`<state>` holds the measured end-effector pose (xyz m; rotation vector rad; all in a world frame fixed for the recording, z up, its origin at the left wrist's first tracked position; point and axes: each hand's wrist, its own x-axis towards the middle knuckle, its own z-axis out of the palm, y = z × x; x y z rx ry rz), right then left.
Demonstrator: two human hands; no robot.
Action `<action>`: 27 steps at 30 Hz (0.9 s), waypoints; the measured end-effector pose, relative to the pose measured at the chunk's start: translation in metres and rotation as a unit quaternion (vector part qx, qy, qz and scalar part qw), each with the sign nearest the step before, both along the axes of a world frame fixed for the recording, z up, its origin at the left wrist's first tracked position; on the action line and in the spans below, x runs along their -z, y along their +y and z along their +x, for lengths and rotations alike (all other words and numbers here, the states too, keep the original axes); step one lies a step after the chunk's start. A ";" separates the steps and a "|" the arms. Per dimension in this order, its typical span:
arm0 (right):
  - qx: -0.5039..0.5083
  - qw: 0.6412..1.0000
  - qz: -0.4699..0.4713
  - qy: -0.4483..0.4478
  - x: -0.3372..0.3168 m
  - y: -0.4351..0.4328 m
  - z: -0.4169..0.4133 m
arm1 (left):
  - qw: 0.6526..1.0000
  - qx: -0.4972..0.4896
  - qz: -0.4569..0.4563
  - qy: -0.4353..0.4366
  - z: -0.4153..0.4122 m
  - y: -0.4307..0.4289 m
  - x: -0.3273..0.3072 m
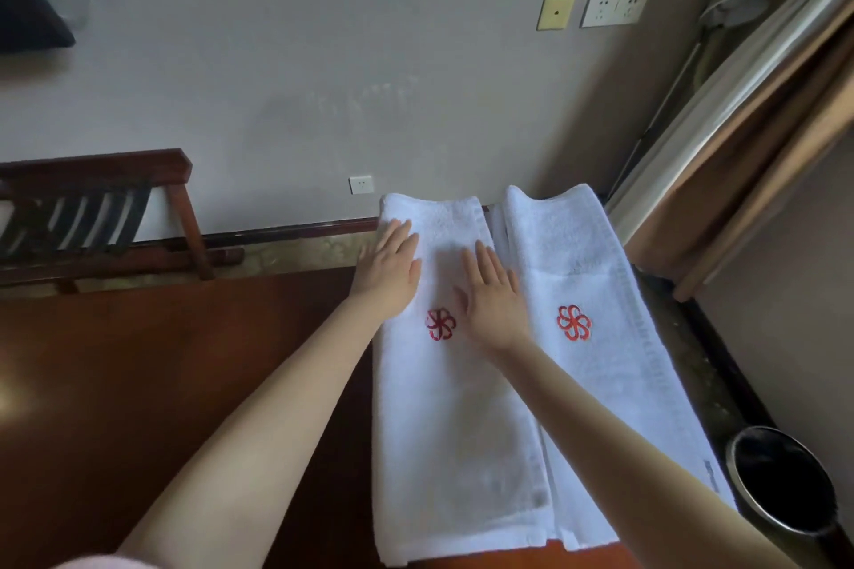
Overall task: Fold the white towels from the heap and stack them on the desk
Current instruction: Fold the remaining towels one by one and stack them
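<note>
Held the left grip (390,273) flat on the far left part of the left folded towel (453,430), fingers straight and close together, palm down, clamped on nothing. Held the right grip (492,296) flat on that same towel near its right edge, fingers likewise straight, closed round nothing. Left a strip of terry and a red flower emblem (440,323) bare between the two grips.

Found that white towel folded into a long strip on the right part of the dark wooden worktop (161,383), running from the near edge to the far edge by the wall. Found a second folded towel (600,273) just beside it on the right, touching it along the long edge, marked with its own red flower emblem (574,322).

Saw a round black wastebasket (781,485) with a metal rim on the floor to the right of the worktop. Could not tell its contents from the dark inside.

Noted a wooden luggage rack (92,208) with striped straps against the wall on the left, a white double socket (614,8) and a brass plate (556,12) high on the wall, a small white socket (361,184) low down, and a tan curtain (762,152) on the right.
</note>
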<state>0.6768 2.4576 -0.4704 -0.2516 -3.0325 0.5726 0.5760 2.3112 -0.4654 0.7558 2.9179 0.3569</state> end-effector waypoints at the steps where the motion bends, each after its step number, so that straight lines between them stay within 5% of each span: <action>1: -0.010 1.000 -0.008 0.019 -0.002 -0.003 0.012 | 0.999 -0.009 0.043 0.026 0.009 -0.003 0.000; 5: -0.052 0.999 -0.013 0.007 0.005 -0.020 0.083 | 0.990 -0.018 0.131 0.040 0.076 -0.026 0.013; 14: -0.031 0.998 0.030 0.039 0.030 -0.033 0.160 | 0.999 -0.008 -0.029 -0.039 0.133 -0.044 0.030; 20: -0.108 0.993 0.040 0.028 0.023 -0.049 0.192 | 0.999 0.003 0.031 -0.015 0.149 -0.043 0.026; 27: -0.145 0.989 0.030 0.010 0.028 -0.047 0.207 | 1.000 0.004 0.000 -0.021 0.159 -0.043 0.039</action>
